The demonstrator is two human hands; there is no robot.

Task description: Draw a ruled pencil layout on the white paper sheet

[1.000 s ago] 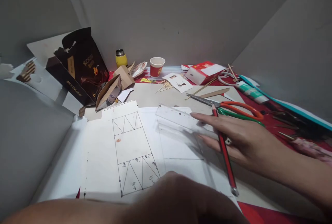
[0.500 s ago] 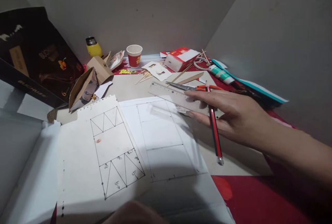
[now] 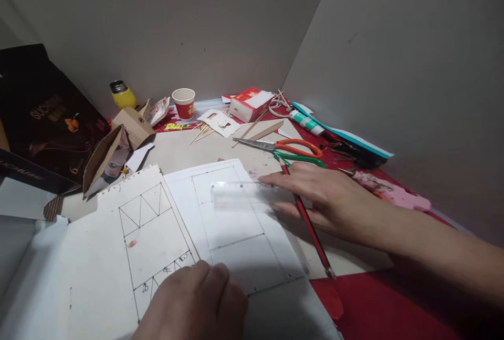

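Observation:
My right hand reaches in from the right with a red pencil held between its fingers, tip towards me. Its outstretched fingertips press a clear plastic ruler, which lies across the upper part of a white sheet with pencilled rectangles. My left hand rests at the bottom edge, fingers curled, on the seam between that sheet and a notebook page that shows a ruled diagram with triangles. It holds nothing.
Orange-and-green scissors lie just beyond my right hand. At the back stand a paper cup, a yellow bottle, a red-white box and wooden sticks. A dark box and torn cardboard sit at the left, a glue tube at the right wall.
My right hand has slid the ruler from beyond the sheet's top right corner down onto the sheet. My left hand has come forward onto the papers. The view has shifted right.

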